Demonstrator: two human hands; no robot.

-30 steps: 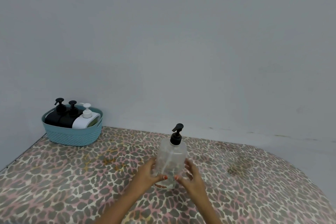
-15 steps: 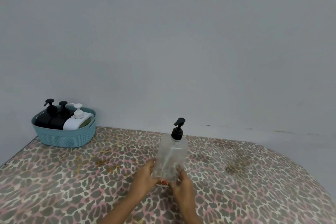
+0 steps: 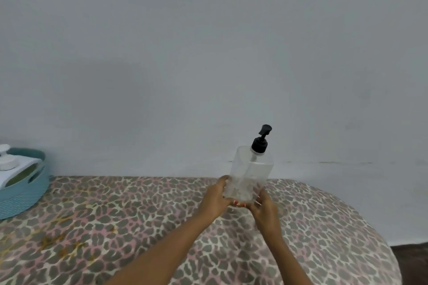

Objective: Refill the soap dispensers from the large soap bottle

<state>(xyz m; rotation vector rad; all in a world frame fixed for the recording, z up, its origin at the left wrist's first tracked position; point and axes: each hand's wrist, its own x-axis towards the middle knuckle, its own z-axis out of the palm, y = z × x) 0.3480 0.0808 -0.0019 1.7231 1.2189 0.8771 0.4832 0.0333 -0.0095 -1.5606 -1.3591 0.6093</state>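
Clear pump bottle (image 3: 250,176) up off the table, held in both hands over the far side of the leopard-print cloth (image 3: 115,215), its top leaning to the right. The black pump head (image 3: 261,140) is on, its nozzle pointing away to the left. You can see straight through the walls: the dip tube runs down the middle, and the body looks close to empty, with only a speckled film or droplets low down. How much liquid is really in there I cannot tell.

The left hand (image 3: 215,196) wraps the lower left side, fingers curled round the back and thumb in front. The right hand (image 3: 264,210) takes the bottom right corner, fingertips curled under and against the base. Both hands are clamped on the bottle.

Over at the far left, well apart from the hands, a teal basket (image 3: 20,194) sits on the cloth against the grey wall (image 3: 208,53), cut off by the frame edge. Inside it lies a white dispenser (image 3: 16,165) with a white cap, and a greenish patch shows through the basket's handle slot.
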